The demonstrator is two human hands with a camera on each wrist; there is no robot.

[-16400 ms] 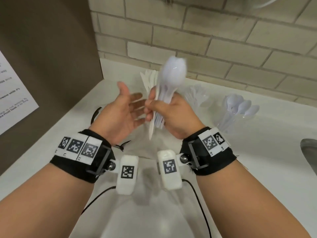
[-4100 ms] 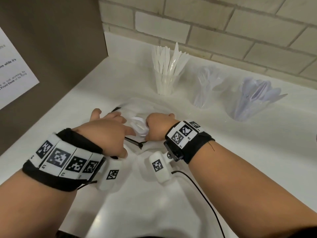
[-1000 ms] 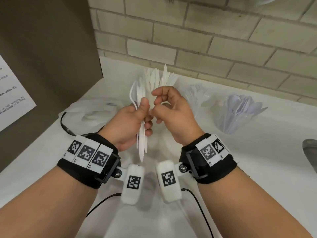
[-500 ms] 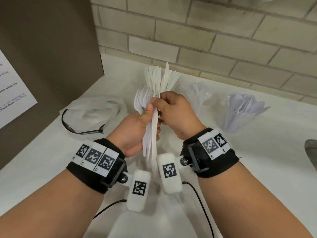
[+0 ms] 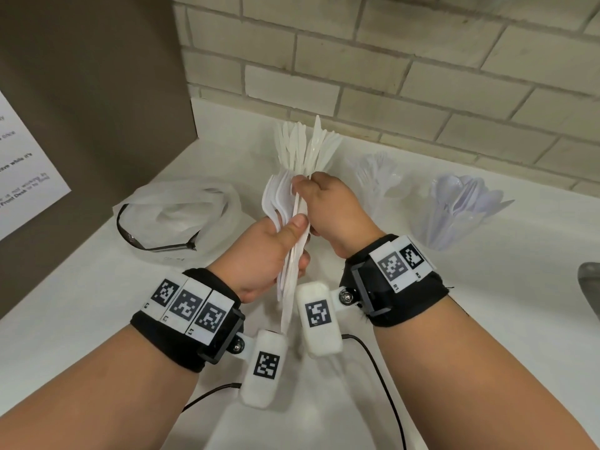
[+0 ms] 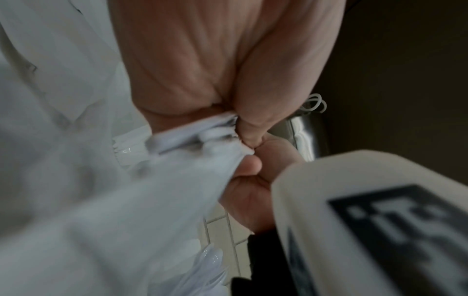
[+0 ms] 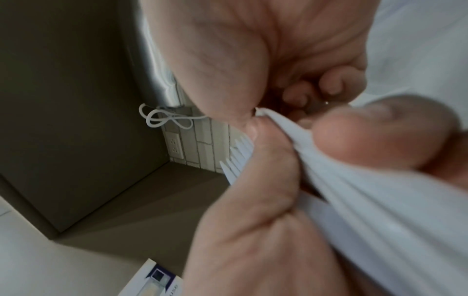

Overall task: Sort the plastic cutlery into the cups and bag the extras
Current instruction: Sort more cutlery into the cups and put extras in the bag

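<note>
A white counter [image 5: 487, 303] runs under a pale brick wall [image 5: 389, 60], with a brown panel [image 5: 81, 92] standing at 10 o'clock and a printed sheet [image 5: 26, 170] stuck on it. At 9 o'clock from the hands a crumpled clear plastic bag [image 5: 181, 216] with a dark zip edge lies open on the counter. Three clear cups stand in a row toward 12 to 2 o'clock: the cup of knives [image 5: 305, 147] right behind the hands, the cup of forks [image 5: 376, 177] next, and the cup of spoons [image 5: 454, 212] at 2 o'clock. A grey metal edge [image 5: 589, 287] shows at 3 o'clock. In the middle the left hand [image 5: 259, 254] is wrapped round a bundle of white forks [image 5: 279, 196], thumb pressed over the handles, tines up. The right hand [image 5: 331, 209] has its fingers curled, thumb and forefinger pinching one white piece at the top of that bundle; which kind of piece cannot be told
</note>
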